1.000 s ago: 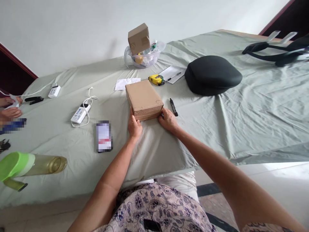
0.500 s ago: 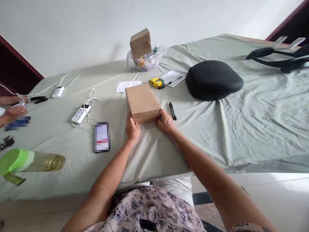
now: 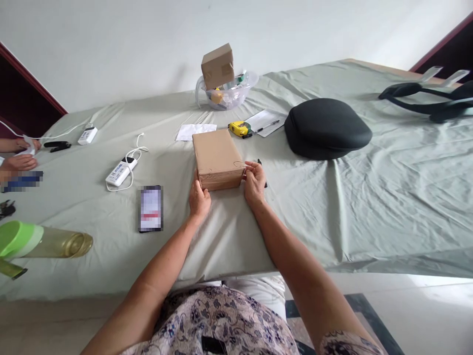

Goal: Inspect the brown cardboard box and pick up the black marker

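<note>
A flat brown cardboard box (image 3: 217, 157) lies on the grey-green cloth of the table (image 3: 369, 187) in front of me. My left hand (image 3: 198, 198) presses against the box's near left corner, fingers curled on its edge. My right hand (image 3: 254, 181) grips the near right corner, thumb on the top face and fingers along the side. A black marker (image 3: 260, 162) lies just behind my right hand, mostly hidden by it.
A phone (image 3: 150, 208), a white power bank with cable (image 3: 118, 171), a yellow tape measure (image 3: 239, 128), a clipboard with pen (image 3: 265, 121), a black cushion (image 3: 326, 128), a clear bowl holding a small box (image 3: 223, 88) and a green-lidded bottle (image 3: 40, 244) lie around. Another person's hands (image 3: 18, 160) rest far left.
My right hand has slid up from the box's near edge onto its right corner, covering the marker. My left hand stays at the left corner. The view shifted slightly.
</note>
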`<state>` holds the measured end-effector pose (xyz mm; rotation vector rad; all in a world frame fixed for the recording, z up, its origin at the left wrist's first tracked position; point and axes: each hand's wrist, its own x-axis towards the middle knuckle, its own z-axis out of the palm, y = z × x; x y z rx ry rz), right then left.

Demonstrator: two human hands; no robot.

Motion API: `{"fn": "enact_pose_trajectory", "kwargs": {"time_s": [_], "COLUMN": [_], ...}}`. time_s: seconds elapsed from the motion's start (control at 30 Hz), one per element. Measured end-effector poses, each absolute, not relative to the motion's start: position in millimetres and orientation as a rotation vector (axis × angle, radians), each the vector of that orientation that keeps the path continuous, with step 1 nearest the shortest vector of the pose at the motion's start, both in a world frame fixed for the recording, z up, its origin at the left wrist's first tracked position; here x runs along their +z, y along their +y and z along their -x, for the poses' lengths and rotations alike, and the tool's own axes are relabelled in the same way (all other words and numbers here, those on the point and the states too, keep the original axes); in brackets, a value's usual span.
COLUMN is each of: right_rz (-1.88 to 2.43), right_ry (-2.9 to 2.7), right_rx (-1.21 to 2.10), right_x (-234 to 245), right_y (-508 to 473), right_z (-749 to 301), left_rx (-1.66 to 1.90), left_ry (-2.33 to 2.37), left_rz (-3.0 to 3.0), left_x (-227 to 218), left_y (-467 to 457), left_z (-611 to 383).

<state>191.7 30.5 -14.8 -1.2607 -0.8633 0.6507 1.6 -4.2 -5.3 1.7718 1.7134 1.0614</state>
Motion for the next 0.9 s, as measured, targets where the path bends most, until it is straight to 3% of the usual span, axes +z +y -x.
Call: {"fn": "enact_pose_trajectory", "kwargs": {"time_s": [0.3,0.57,0.9], "right_rz": [1.24,1.177,1.192], "right_ry": [-0.82,-1.132,-1.45], "right_rx": [0.881,0.397,-0.078], "right_x": [-11.3,20.9,-1.5], "right_y": [-5.3,2.0,-16.7], "right_z": [-209.6,-193.4,-168.1], "left_rx": [1.21,1.448,1.601], "left_ry": [1.614,1.35,1.393], "left_rz": [-1.753,-1.873,-2.141], "left_x": [-16.8,-29.2,-18.2], "left_y": [-1.7,-1.9,-11.3], "left_z": [0.8,3.6,2.5]}}
